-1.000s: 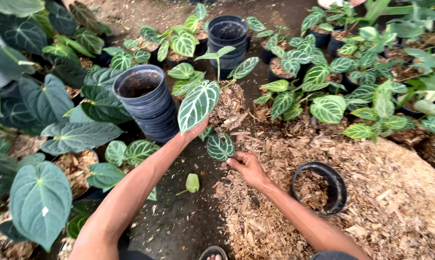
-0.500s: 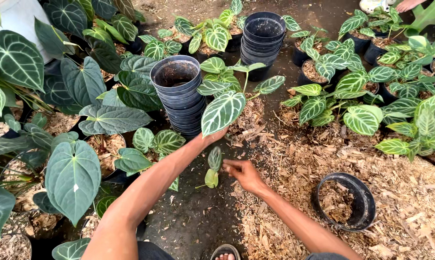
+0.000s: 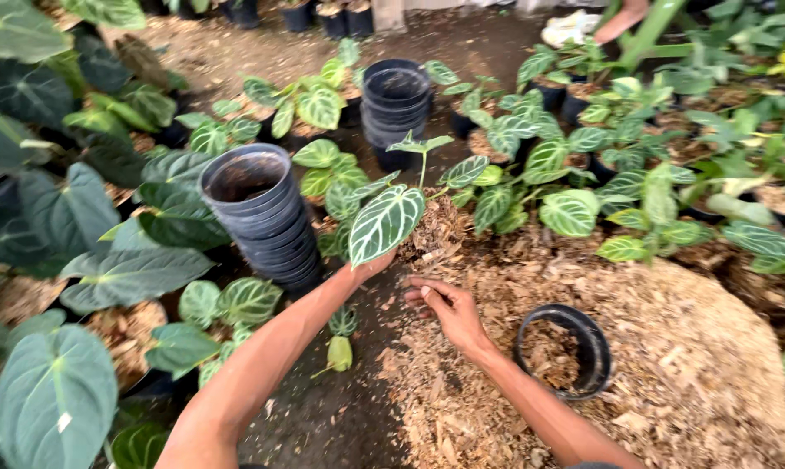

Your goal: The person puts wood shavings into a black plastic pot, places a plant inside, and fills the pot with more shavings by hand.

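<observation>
Green, white-veined leaf (image 3: pixel 385 223) stands upright on a small plant whose root clump (image 3: pixel 436 227) rests at the edge of the wood-chip heap (image 3: pixel 670 365). Left hand (image 3: pixel 370 263) sits mostly hidden behind that leaf, probably closed on the stem. Right hand (image 3: pixel 444 308) hovers just beside, fingers loosely curled, holding nothing. Black pot (image 3: pixel 563 349) with chips lies near the right wrist; stacked black pots (image 3: pixel 260 213) stand to the left.

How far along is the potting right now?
Done, apparently: the black pot already holds some chips. In hand: the left hand reaches under a white-veined plant; the right hand lies empty on the wood-chip pile. Left: the plant is not in the pot; stacked pots stand empty.
</observation>
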